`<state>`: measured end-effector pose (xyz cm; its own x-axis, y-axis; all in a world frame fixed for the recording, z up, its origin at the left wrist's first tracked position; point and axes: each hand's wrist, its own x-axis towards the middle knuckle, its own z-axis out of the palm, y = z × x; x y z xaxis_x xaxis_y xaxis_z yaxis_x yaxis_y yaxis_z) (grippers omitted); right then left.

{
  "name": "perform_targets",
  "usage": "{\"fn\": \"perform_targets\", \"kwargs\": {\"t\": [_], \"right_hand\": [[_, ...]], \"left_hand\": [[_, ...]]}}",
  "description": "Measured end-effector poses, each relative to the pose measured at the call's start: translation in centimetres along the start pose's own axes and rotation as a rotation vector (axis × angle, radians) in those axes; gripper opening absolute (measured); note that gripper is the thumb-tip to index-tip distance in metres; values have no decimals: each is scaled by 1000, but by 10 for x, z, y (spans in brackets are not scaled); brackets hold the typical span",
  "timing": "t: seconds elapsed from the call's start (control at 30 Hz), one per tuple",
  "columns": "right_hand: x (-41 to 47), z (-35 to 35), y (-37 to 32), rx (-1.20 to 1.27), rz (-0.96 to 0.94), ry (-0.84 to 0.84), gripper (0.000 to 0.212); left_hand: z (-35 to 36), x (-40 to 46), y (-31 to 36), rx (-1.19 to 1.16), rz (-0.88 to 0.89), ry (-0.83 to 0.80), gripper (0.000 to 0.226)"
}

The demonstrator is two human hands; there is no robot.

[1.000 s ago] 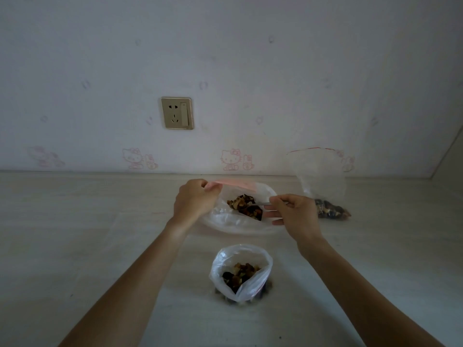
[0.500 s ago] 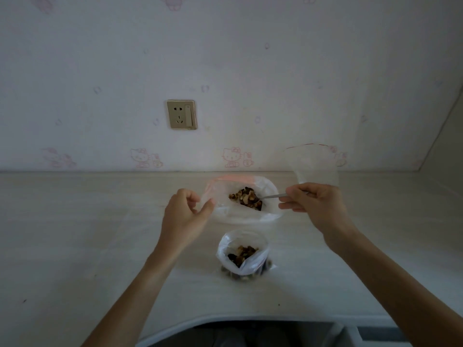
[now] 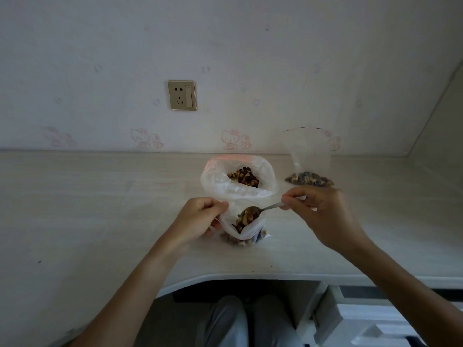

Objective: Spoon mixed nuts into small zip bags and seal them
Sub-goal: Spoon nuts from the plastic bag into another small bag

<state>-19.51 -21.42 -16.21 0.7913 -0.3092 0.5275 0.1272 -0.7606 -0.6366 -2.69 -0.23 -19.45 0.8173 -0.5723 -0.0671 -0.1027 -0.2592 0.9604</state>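
Note:
A small clear zip bag stands open on the desk, partly filled with mixed nuts. My left hand pinches its left rim. My right hand grips the handle of a metal spoon, whose bowl, loaded with nuts, hangs over the small bag's mouth. Behind them sits the large open plastic bag with a pink rim and mixed nuts inside. A second zip bag stands at the back right with nuts at its bottom, its top upright and open.
The desk runs up to a wall with a power socket and cartoon stickers. Its front edge curves inward above my knees. A drawer unit sits under the desk at right.
My right hand carried the loaded spoon from the large bag back to the small bag. My left hand let go of the large bag's rim and took hold of the small bag's rim.

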Motion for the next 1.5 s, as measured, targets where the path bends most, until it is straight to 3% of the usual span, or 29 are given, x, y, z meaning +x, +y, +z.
{"fn": "perform_targets", "kwargs": {"t": [0.13, 0.23, 0.37, 0.47, 0.57, 0.7, 0.8, 0.93, 1.03, 1.1, 1.23, 1.4, 1.5], "right_hand": [[-9, -5, -6, -386, -546, -18, 22], [-9, -4, -6, -424, -626, 22, 22], [0, -2, -3, -192, -372, 133, 17], [22, 8, 5, 34, -43, 241, 7], [46, 24, 22, 311, 317, 294, 17], [64, 50, 47, 417, 532, 287, 8], [67, 69, 63, 310, 584, 249, 12], [63, 69, 80, 15, 493, 180, 12], [64, 56, 84, -184, 507, 61, 37], [62, 48, 82, -259, 503, 87, 44], [54, 38, 70, -74, 456, 153, 26], [36, 35, 41, 260, 619, -267, 26], [31, 41, 30, 353, 681, -392, 35]], "left_hand": [[0, 6, -2, -54, -4, -1, 31], [1, 9, -8, -60, -6, 29, 31], [4, 12, -18, -74, 19, 49, 37], [6, 15, -24, -53, 25, 65, 38], [5, 17, -26, -14, 24, 69, 27], [5, 17, -28, 11, 35, 63, 22], [5, 16, -28, 19, 46, 69, 22], [6, 15, -28, 16, 51, 64, 25], [7, 16, -28, -5, 42, 85, 22], [6, 16, -26, -25, 21, 74, 21], [-1, 11, -16, -92, -81, -42, 34], [-13, -3, -10, -10, -184, -113, 47], [-13, -10, -6, -29, -233, -164, 45]]}}
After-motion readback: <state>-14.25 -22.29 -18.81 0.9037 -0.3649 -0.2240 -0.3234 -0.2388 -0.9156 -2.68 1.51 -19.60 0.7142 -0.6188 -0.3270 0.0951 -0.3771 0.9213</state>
